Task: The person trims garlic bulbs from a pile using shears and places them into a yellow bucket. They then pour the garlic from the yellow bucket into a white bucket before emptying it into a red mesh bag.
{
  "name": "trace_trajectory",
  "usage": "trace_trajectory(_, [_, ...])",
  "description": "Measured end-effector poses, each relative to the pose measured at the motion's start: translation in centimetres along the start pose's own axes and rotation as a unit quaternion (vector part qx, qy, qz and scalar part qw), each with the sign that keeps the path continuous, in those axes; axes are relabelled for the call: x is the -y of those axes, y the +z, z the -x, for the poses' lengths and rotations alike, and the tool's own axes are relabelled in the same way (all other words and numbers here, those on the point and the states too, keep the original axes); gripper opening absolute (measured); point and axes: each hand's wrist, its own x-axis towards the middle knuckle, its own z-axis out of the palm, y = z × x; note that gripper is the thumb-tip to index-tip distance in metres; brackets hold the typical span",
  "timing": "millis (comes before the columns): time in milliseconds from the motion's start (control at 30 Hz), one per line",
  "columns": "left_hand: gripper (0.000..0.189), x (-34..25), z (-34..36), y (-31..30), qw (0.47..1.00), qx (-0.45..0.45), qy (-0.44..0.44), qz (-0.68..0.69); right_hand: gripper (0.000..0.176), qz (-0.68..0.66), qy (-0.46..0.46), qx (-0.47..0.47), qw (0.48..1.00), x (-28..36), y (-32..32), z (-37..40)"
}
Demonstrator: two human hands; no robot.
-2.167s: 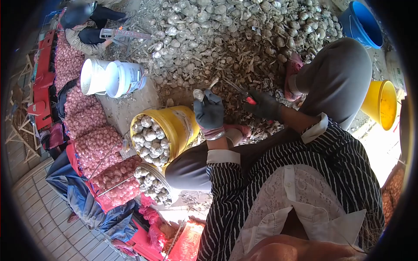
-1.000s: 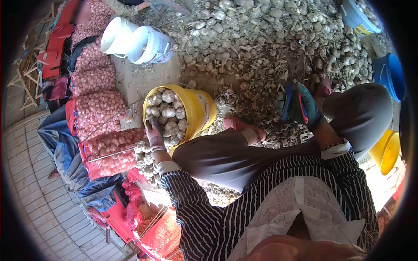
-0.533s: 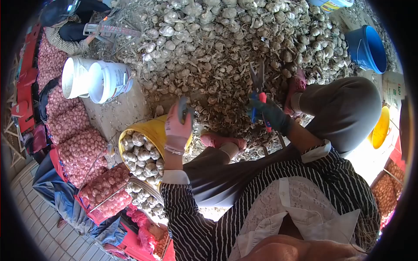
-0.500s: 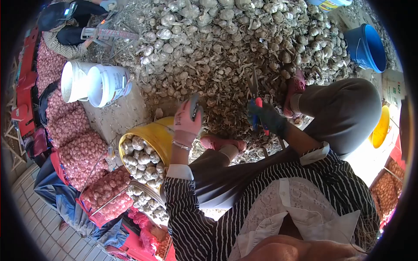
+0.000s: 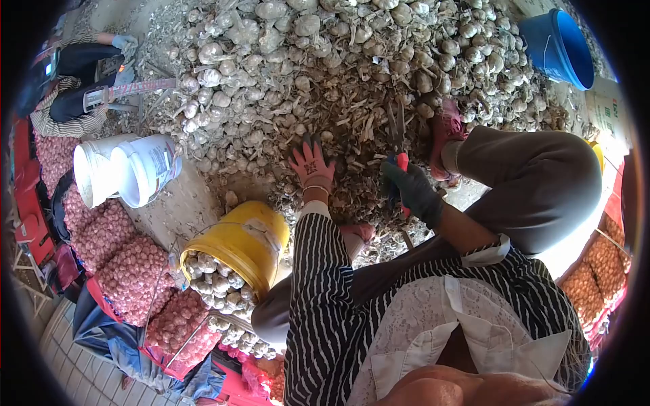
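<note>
My left hand [image 5: 311,164], in a pink-backed glove, reaches forward with fingers spread onto the big heap of garlic bulbs [image 5: 325,61]; it holds nothing that I can see. My right hand [image 5: 412,191], in a dark glove, grips shears [image 5: 396,139] with a red and blue handle, blades pointing up over the trimmings. A yellow bucket [image 5: 247,237] full of trimmed garlic stands tilted by my left knee. My striped sleeves and dark trousers fill the lower middle.
Two white buckets [image 5: 125,172] lie on their sides at the left. A blue bucket [image 5: 558,44] stands top right. Pink mesh sacks of garlic [image 5: 128,271] are stacked lower left. Another person [image 5: 74,81] crouches at the upper left by the heap.
My left hand went to the yellow bucket, came back up and now stretches out onto the garlic heap. My right hand kept the shears and stayed near my right knee.
</note>
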Motion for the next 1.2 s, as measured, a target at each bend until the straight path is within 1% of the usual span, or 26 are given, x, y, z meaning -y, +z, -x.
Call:
trace_trajectory(33, [0.078,0.4,0.4,0.5,0.998,-0.026,-0.050,0.038,0.019,0.002,0.004,0.002,1.000,-0.1,0.1,0.1])
trace_trajectory(67, [0.074,0.5,1.0,1.0,0.994,-0.077,-0.043,0.062,0.019,0.006,-0.005,0.000,1.000,-0.1,0.2,0.2])
trace_trajectory(100, [0.074,-0.2,1.8,1.0,0.994,-0.078,-0.044,0.066,0.020,0.010,-0.016,-0.005,1.000,0.0,0.2,0.3])
trace_trajectory(167, [0.072,-3.0,4.0,1.0,0.967,-0.176,-0.082,0.167,0.021,0.013,-0.013,-0.012,1.000,0.2,0.7,0.8])
trace_trajectory(200, [0.067,-4.7,5.1,2.3,0.926,-0.291,-0.018,0.239,0.021,0.014,-0.012,-0.021,1.000,0.3,1.0,1.1])
trace_trajectory(233, [0.062,-6.4,6.9,-0.1,0.926,-0.158,0.075,0.335,0.021,0.020,-0.017,-0.030,0.999,0.2,1.1,1.2])
trace_trajectory(267, [0.056,-8.4,9.0,-2.3,0.893,-0.018,0.171,0.417,0.021,0.032,-0.027,-0.011,0.999,0.0,1.1,1.3])
trace_trajectory(300, [0.052,-11.7,10.7,2.3,0.882,-0.073,0.300,0.355,0.021,0.043,-0.035,0.008,0.998,-0.2,1.2,1.5])
trace_trajectory(333, [0.048,-14.1,12.4,7.1,0.853,-0.130,0.418,0.284,0.021,0.047,-0.037,-0.001,0.998,-0.5,1.6,2.0])
trace_trajectory(367, [0.048,-14.1,15.4,0.7,0.834,0.094,0.422,0.342,0.022,0.046,-0.046,0.017,0.998,-0.9,2.2,2.5])
trace_trajectory(400, [0.048,-15.1,16.5,-0.5,0.824,0.155,0.449,0.311,0.023,0.045,-0.054,0.036,0.997,-1.1,2.8,2.8])
trace_trajectory(467, [0.049,-15.5,18.7,2.4,0.823,0.159,0.457,0.298,0.021,0.062,-0.056,0.044,0.996,-1.7,3.7,3.2])
trace_trajectory(567, [0.049,-15.5,19.1,3.6,0.827,0.171,0.436,0.311,0.020,0.087,-0.044,0.049,0.994,-1.7,5.0,3.7])
trace_trajectory(700, [0.050,-15.5,19.1,4.1,0.816,0.186,0.424,0.346,0.021,0.127,-0.024,0.040,0.991,-1.3,5.8,2.5])
trace_trajectory(733, [0.050,-15.6,19.2,4.3,0.812,0.192,0.419,0.358,0.023,0.166,-0.032,0.032,0.985,-1.4,5.2,2.0])
trace_trajectory(767, [0.050,-15.7,19.1,4.5,0.809,0.196,0.414,0.367,0.023,0.169,-0.018,0.021,0.985,-1.7,4.8,1.3])
trace_trajectory(833, [0.050,-16.0,19.4,5.1,0.803,0.208,0.401,0.388,0.024,0.157,-0.001,-0.016,0.988,-2.4,3.9,0.3])
trace_trajectory(867, [0.050,-16.3,19.5,5.5,0.801,0.210,0.394,0.398,0.024,0.148,0.043,-0.035,0.987,-1.4,4.0,0.2])
trace_trajectory(900, [0.050,-16.5,19.5,5.9,0.800,0.213,0.387,0.406,0.024,0.149,0.054,-0.042,0.986,-1.5,3.7,0.0])
trace_trajectory(967, [0.051,-17.6,20.3,6.4,0.795,0.217,0.376,0.423,0.025,0.101,0.075,-0.076,0.989,-2.5,2.5,0.4])
trace_trajectory(1000, [0.051,-18.1,20.8,6.8,0.794,0.215,0.371,0.431,0.026,0.125,0.079,-0.082,0.986,-3.1,1.9,0.7])
trace_trajectory(1133, [0.051,-20.4,23.4,8.5,0.801,0.188,0.345,0.453,0.027,0.147,0.110,-0.091,0.979,-5.2,-0.7,3.5])
trace_trajectory(1167, [0.051,-21.0,24.2,8.9,0.803,0.177,0.341,0.455,0.027,0.150,0.104,-0.091,0.979,-6.1,-1.6,4.4])
trace_trajectory(1200, [0.052,-21.4,24.8,9.2,0.807,0.164,0.337,0.456,0.032,0.173,0.123,-0.078,0.974,-6.8,-2.4,5.4])
